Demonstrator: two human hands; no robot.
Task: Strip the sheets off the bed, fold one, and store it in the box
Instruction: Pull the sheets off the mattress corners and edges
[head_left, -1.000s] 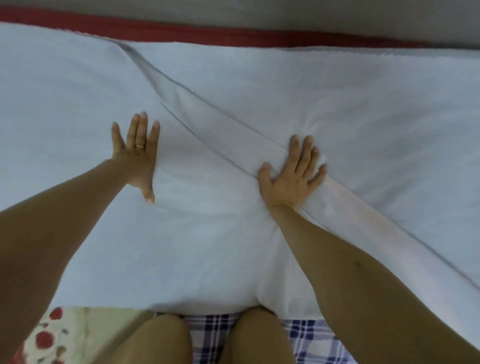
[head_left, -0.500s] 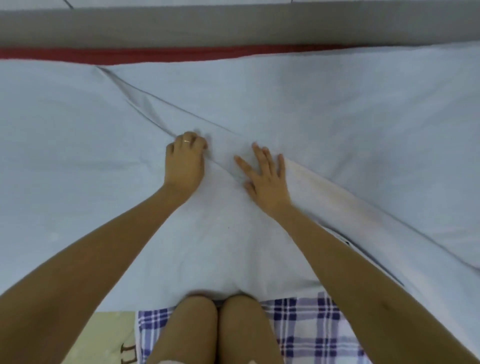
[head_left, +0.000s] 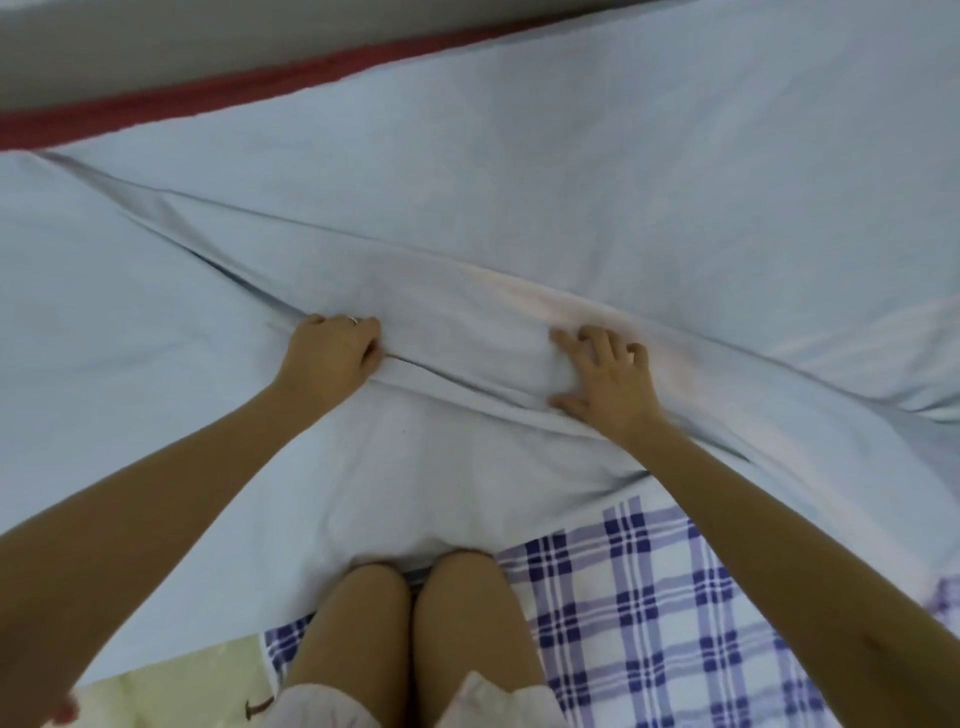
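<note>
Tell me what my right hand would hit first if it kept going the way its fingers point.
Your right hand meets the bunched ridge of the white sheet just past its fingertips; beyond that, flat sheet, though depth is unclear.

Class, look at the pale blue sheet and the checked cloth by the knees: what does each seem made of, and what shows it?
The pale blue sheet: thin woven fabric, perhaps cotton, matt; it creases softly where the left hand grips a fold. The checked cloth: also matt woven fabric, lying limp; fibre unclear.
</note>
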